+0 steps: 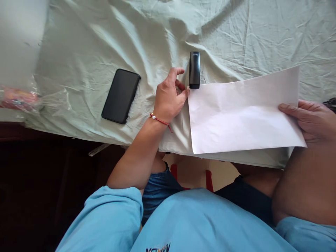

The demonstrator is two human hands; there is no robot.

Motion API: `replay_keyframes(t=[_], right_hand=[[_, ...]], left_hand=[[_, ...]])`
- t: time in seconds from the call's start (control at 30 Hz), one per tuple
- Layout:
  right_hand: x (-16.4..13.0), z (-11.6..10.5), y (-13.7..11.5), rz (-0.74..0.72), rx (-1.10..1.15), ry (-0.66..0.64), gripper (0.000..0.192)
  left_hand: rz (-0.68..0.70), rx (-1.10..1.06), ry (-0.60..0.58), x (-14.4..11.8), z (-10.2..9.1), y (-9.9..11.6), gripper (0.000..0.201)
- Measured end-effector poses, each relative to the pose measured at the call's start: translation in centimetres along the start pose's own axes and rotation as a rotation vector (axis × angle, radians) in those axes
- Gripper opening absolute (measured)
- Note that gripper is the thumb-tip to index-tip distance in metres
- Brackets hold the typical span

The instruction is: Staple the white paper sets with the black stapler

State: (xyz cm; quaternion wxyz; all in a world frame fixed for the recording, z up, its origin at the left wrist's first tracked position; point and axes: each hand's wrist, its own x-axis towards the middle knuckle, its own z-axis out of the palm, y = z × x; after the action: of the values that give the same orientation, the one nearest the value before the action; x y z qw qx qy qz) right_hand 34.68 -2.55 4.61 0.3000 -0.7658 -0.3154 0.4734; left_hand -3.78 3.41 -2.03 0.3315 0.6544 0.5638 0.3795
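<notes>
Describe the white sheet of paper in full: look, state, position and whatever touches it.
The white sheet of paper is plain, blank on its visible face, thin, slightly wavy and softly creased. It lies landscape near the front edge of the wrinkled pale green cloth covering the table. The left hand pinches its upper left corner, next to the small black stapler. The right hand holds its right edge, fingers on top.

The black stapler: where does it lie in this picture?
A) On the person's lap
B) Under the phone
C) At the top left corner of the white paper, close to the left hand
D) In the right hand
C: the black stapler lies on the green cloth at the corner of the white paper, beside the left hand.
</notes>
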Motion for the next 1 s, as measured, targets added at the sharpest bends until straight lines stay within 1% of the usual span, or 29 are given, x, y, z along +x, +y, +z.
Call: replay_keyframes(t=[0.07, 0.13, 0.2, 0.23, 0.33, 0.5, 0.63, 0.77, 0.83, 0.9, 0.93, 1.0], right_hand=[[-0.1, 0.1, -0.1, 0.000, 0.000, 0.005, 0.034], [-0.2, 0.1, -0.1, 0.003, 0.000, -0.001, 0.034], [-0.2, 0.0, -0.1, 0.009, 0.000, 0.001, 0.034], [-0.3, 0.0, -0.1, 0.010, 0.002, 0.005, 0.034], [-0.3, -0.1, 0.0, 0.011, 0.006, 0.007, 0.032], [-0.1, -0.2, 0.1, 0.009, 0.015, -0.014, 0.034], [-0.2, -0.6, 0.1, 0.011, -0.023, -0.014, 0.038], [-0.2, -1.8, 0.3, 0.018, -0.105, -0.061, 0.053], [-0.2, -2.3, 0.4, 0.039, -0.134, -0.081, 0.059], [-0.4, -2.2, 0.4, 0.038, -0.162, -0.080, 0.062], [-0.5, -2.0, 0.3, 0.022, -0.166, -0.077, 0.062], [-1.0, -1.2, -0.1, -0.036, -0.134, -0.068, 0.059]], left_hand=[[0.117, 0.054, 0.075, 0.1, -0.1, 0.2, 0.052], [0.280, 0.139, 0.126, 0.2, -0.1, 0.4, 0.047], [0.391, 0.172, 0.104, 0.3, -0.2, 0.4, 0.040], [0.407, 0.169, 0.077, 0.4, -0.1, 0.3, 0.038], [0.345, 0.170, 0.032, 0.4, 0.2, -0.1, 0.040], [0.276, 0.253, 0.069, 0.2, 0.9, -0.2, 0.045], [0.222, 0.138, 0.060, 0.1, 1.1, 0.7, 0.044], [0.221, 0.065, 0.053, -0.4, 0.8, 1.6, 0.041], [0.207, 0.037, 0.096, -1.0, 0.6, 1.8, 0.035], [0.147, -0.027, 0.155, -1.7, 0.4, 1.9, 0.027], [0.107, -0.077, 0.183, -1.9, 0.2, 1.8, 0.026], [0.041, -0.201, 0.235, -2.3, 0.0, 1.7, 0.032]])
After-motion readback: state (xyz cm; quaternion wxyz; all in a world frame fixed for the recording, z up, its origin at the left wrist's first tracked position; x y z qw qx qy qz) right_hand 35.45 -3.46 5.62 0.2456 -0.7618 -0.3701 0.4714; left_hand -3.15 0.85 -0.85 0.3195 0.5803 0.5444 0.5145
